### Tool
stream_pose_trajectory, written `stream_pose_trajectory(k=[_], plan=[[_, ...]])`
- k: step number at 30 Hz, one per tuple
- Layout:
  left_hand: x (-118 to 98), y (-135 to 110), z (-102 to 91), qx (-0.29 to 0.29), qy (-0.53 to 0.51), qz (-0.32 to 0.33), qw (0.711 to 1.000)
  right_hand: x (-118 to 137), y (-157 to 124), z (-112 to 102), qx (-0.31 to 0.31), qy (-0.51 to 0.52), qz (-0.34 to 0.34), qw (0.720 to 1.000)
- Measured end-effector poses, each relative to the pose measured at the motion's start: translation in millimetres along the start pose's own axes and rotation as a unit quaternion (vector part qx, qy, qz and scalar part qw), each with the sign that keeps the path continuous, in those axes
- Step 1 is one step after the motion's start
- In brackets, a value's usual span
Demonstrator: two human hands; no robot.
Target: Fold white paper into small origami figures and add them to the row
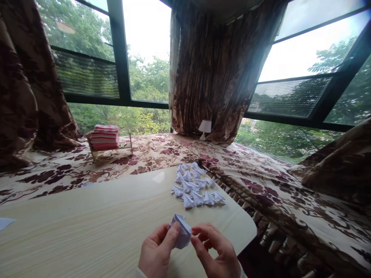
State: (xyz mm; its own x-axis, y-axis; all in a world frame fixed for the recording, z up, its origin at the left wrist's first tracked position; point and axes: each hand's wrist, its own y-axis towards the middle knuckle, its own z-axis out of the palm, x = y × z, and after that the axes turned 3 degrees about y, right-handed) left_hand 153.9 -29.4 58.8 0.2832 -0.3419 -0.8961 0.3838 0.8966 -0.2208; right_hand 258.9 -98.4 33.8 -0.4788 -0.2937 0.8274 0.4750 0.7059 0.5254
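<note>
A piece of folded white paper [182, 233] is held above the near part of the table [87, 227]. My left hand [159, 247] grips its left side, thumb pressed on the front face. The thumb and forefinger of my right hand [214, 245] pinch at the paper's right edge, the other fingers curled. Beyond the hands, several folded white paper pieces [193, 185] stand grouped in rough rows on the table, with pointed tips upward.
A white sheet [5, 223] lies at the table's left edge. Behind the table, a flowered cloth [156, 148] covers a ledge bearing a small rack [93, 151] with folded pink-and-white towels [104, 138] and a small white lamp [205, 126]. Curtains [208, 73] hang between the windows.
</note>
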Motion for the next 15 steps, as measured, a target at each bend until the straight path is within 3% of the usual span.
stream_pose_trajectory(k=[4,7,10,13,15], plan=[[11,0,10.4,0.008,-0.010,-0.024,1.000,-6,6,-9,-0.051,-0.022,0.002,0.998],[10,6,7.0,-0.004,-0.002,-0.021,1.000,-2,19,-13,0.015,-0.072,-0.060,0.995],[3,13,1.6,-0.021,-0.003,-0.014,1.000,7,34,-11,0.105,-0.170,-0.139,0.970],[-8,16,-2.0,-0.045,-0.018,-0.011,0.999,16,50,-3,0.110,-0.245,-0.211,0.940],[-17,16,-5.7,-0.064,-0.024,-0.005,0.998,19,68,4,0.110,-0.292,-0.215,0.925]])
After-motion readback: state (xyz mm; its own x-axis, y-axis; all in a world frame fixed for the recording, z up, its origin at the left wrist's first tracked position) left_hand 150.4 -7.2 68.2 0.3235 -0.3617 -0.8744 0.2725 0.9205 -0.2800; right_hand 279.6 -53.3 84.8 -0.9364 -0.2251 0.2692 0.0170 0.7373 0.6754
